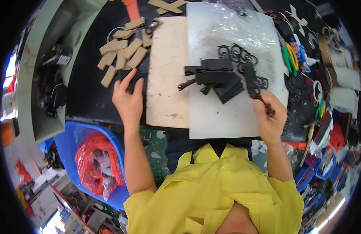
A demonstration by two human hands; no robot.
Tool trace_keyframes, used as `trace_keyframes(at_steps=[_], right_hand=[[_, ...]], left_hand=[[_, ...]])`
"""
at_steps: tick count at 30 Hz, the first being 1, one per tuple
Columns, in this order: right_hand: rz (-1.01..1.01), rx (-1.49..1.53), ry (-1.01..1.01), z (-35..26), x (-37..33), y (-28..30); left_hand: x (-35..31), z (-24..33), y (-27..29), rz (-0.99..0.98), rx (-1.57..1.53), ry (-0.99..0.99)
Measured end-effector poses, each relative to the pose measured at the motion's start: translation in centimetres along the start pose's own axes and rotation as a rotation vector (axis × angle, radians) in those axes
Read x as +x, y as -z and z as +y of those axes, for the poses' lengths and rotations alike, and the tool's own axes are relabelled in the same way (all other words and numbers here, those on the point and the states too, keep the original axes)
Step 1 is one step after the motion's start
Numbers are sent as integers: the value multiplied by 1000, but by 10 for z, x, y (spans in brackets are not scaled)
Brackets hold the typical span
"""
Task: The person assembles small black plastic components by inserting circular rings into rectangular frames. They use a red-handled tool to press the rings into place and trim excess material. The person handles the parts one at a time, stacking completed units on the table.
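Jutting from the right hand [272, 113], a black strap [250, 76] runs forward from the thumb and fingers, its near end in their grip and its far end by a cluster of black rings [237, 52]. It sits over the right part of a white board [227, 124], though from here I can't tell whether it touches. The strap is flat and matt, with something ring-like near the fingers and a dark, knobbly end poking out past them, too small to make out. Just left of it is a pile of folded black straps [219, 76], with thin loops sticking out on the left. The right hand is clamped on its strap, thumb against fingers, the bare forearm reaching forward from a yellow sleeve [283, 191]. The left hand [127, 99] is well apart from it, over the black tabletop [90, 95] beside a cream board [168, 78], thumb and forefinger apart with nothing visible between them. Its fingertips point forward, just short of a scatter of tan pieces [136, 57].
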State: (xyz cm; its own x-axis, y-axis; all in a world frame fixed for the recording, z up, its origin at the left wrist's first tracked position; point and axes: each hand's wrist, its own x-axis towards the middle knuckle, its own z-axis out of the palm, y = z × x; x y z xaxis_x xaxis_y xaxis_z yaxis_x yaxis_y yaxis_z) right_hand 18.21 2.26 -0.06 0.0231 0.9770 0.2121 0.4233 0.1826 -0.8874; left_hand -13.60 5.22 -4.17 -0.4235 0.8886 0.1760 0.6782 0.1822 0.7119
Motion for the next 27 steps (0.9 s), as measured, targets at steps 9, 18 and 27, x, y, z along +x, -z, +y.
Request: trace_keyframes(at_steps=[9, 18, 27], right_hand=[[5, 72, -158, 0, 2, 17], [-32, 228, -268, 8, -4, 33], [51, 326, -354, 12, -9, 39]], left_hand=[[8, 60, -5, -56, -464, -209], [27, 114, -59, -177, -96, -671], [-12, 175, -81, -253, 110, -1012]])
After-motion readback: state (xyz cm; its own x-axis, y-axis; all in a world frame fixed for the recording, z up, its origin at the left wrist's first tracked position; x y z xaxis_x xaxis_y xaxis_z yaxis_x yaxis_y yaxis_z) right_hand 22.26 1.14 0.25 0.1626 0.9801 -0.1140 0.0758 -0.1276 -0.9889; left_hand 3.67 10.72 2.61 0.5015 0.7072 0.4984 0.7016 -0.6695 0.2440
